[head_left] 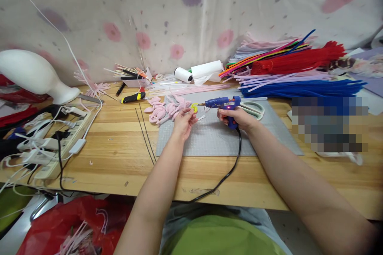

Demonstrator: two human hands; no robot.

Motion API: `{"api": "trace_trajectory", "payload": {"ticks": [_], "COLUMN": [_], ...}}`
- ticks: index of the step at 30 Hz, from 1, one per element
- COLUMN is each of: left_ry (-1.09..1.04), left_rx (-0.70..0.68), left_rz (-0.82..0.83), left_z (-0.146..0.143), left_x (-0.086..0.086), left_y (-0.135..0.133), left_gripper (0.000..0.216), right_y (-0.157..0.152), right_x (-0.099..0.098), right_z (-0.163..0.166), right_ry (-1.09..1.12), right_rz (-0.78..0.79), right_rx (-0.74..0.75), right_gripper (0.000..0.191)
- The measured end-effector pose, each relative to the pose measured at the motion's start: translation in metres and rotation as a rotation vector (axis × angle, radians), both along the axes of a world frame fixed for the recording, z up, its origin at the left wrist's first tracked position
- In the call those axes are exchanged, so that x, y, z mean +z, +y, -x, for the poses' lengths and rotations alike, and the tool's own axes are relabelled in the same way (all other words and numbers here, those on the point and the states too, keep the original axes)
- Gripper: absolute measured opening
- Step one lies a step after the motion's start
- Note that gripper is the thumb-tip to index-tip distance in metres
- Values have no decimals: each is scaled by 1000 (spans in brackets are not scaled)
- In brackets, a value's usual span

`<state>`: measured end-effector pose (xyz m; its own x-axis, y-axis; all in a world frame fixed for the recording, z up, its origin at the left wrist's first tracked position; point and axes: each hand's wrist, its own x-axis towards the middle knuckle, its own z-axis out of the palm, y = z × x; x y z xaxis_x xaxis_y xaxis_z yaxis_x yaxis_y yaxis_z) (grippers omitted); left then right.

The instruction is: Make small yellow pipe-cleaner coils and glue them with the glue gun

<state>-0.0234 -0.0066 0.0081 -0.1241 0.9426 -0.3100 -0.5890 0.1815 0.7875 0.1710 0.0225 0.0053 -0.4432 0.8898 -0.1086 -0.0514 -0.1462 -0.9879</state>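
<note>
My right hand (235,116) is wrapped round the grip of a blue hot glue gun (217,102), whose small light glows red. The gun's nozzle points left and meets, or nearly meets, a yellow curled piece (194,107), which looks like bent pipe cleaner. That piece is pinched between the thumb and fingers of my left hand (184,122). Just left of it lies a heap of pink fuzzy petals (164,110). Under both hands is a grey cutting mat (215,139). Scissors with pale green handles (254,108) rest beyond my right wrist.
Bundles of red (299,59) and blue pipe cleaners (302,87) are stacked at the back right. Power strips (64,143) with tangled cables crowd the left. A black cord (233,167) runs from the gun over the table's front edge. Two dark wires (143,131) lie left of the mat.
</note>
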Motion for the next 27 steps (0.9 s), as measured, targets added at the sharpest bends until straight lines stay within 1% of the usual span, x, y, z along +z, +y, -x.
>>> {"api": "trace_trajectory", "payload": {"ticks": [2, 4, 6, 11, 17, 20, 22, 25, 27], "left_ry": [-4, 11, 48, 162, 280, 285, 269, 264, 279], "left_rx": [-11, -29, -62, -169, -227, -224, -185, -112, -91], "left_rz": [9, 9, -4, -60, -111, -105, -99, -95, -105], "left_z": [0, -2, -5, -11, -15, -17, -17, -15, -14], "left_x": [0, 0, -1, -4, -6, -5, -4, -5, -6], "left_y": [0, -1, -2, -8, -11, -11, -10, -8, -7], "left_gripper": [20, 20, 22, 31, 35, 34, 33, 32, 31], "right_y": [-2, -3, -5, -5, -1, 0, -1, -3, -3], "right_x": [3, 5, 6, 1, -4, -1, 2, 5, 4], "right_z": [3, 9, 17, 37, 46, 45, 41, 36, 35], "right_ry": [77, 175, 225, 180, 137, 147, 165, 175, 161], "right_rz": [-1, -34, -88, -171, -202, -184, -158, -127, -123], "right_rx": [-47, -148, -233, -244, -352, -346, -318, -234, -168], "right_gripper": [31, 29, 33, 43, 41, 42, 42, 44, 48]}}
